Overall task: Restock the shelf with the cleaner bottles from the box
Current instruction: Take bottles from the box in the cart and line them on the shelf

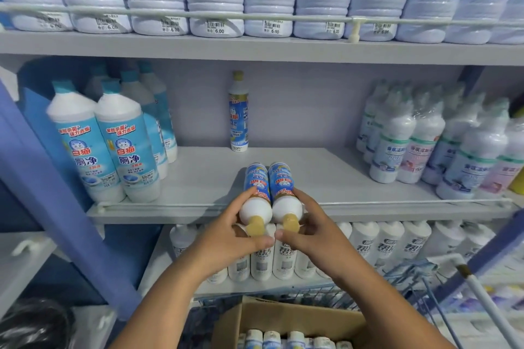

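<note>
Both hands full: my left hand (pixel 238 235) and right hand (pixel 309 232) each grip a bottle (pixel 256 193), long axes toward twelve o'clock, bases over the shelf (pixel 326 176).

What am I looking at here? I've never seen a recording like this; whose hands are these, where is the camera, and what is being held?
There is no machine here: one wide-angle camera sits on a person's head, looking forward and down at a store shelf. The left hand and the right hand each grip one yellow-capped cleaner bottle: the left bottle and the right bottle, side by side, bases pointing into the middle shelf, caps toward the person. One matching bottle stands upright at the back of that shelf. Teal-capped bottles stand to the left, wrapped white bottles to the right. Below, an open cardboard box holds more bottles.
</note>
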{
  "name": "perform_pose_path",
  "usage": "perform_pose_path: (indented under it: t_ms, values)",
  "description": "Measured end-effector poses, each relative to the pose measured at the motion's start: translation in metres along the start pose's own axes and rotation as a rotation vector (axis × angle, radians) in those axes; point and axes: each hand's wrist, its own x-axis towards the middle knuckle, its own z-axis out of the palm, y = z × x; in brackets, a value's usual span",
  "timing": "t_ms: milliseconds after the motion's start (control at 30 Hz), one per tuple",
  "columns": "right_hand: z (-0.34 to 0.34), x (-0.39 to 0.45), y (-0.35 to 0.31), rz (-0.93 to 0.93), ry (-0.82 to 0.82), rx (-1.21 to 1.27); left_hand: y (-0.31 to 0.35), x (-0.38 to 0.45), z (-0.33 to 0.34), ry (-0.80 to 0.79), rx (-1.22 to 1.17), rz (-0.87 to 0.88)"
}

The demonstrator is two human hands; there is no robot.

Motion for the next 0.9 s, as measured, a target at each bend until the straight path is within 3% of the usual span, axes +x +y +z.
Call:
perform_pose_path:
  t_ms: [400,700,900]
  values:
    - [-0.017,0.015,-0.030,-0.137,0.050,-0.053,0.039,0.013,0.002,0.205,0.064,0.053]
    - [-0.027,0.061,-0.093,-0.098,0.164,-0.101,0.114,0.050,-0.004,0.331,0.266,-0.002]
    - [-0.032,0.098,-0.121,0.005,0.187,-0.190,0.124,0.096,-0.014,0.402,0.387,-0.026]
